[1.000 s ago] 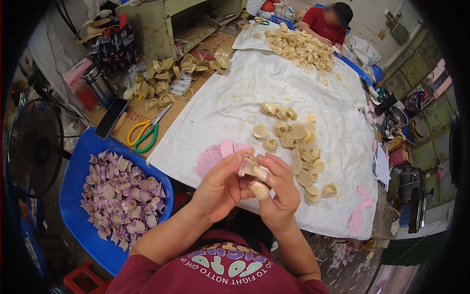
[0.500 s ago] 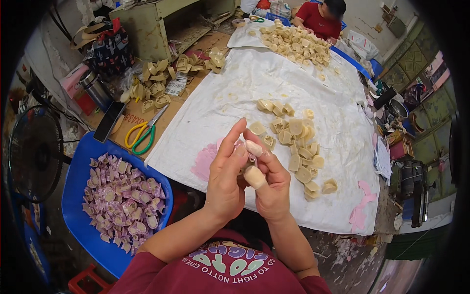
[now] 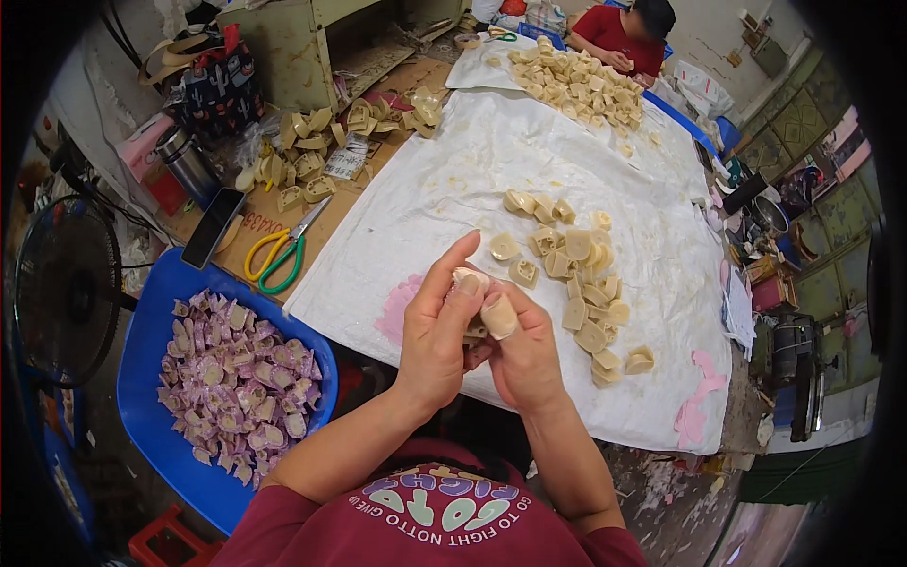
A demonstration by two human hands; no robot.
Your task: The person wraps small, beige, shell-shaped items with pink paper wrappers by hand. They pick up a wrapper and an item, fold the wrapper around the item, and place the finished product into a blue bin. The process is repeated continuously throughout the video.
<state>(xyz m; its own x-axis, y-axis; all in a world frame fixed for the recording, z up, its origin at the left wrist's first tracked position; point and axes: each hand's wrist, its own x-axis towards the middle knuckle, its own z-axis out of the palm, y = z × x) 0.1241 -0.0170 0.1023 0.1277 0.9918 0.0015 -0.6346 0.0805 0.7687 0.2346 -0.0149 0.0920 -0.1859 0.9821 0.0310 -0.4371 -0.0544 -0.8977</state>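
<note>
Above the near edge of the white cloth (image 3: 425, 189), my left hand (image 3: 430, 350) and my right hand (image 3: 527, 364) meet with fingers closed around a small beige moulded piece (image 3: 475, 329). Most of that piece is hidden by my fingers. Pale covers sit on my right thumb and a right fingertip. My left index finger points up, while the left thumb presses toward the piece. Just beyond my hands lies a loose cluster of similar beige hollow pieces (image 3: 590, 331). A pink scalloped sheet (image 3: 397, 307) rests beside my left hand.
At left, a blue tub (image 3: 137, 378) holds many pieces covered in glittery purple-pink (image 3: 231, 387). Scissors (image 3: 283, 248), a phone (image 3: 213, 227) and a steel flask (image 3: 187, 165) lie beyond it. A co-worker (image 3: 619, 38) sits behind a beige heap (image 3: 581, 85). Pink scraps (image 3: 697, 397) lie right.
My fingers have shifted around the piece: the right thumb has moved up closer to the left thumb. The glittery pink bit between the fingertips is now mostly covered. The view has moved slightly.
</note>
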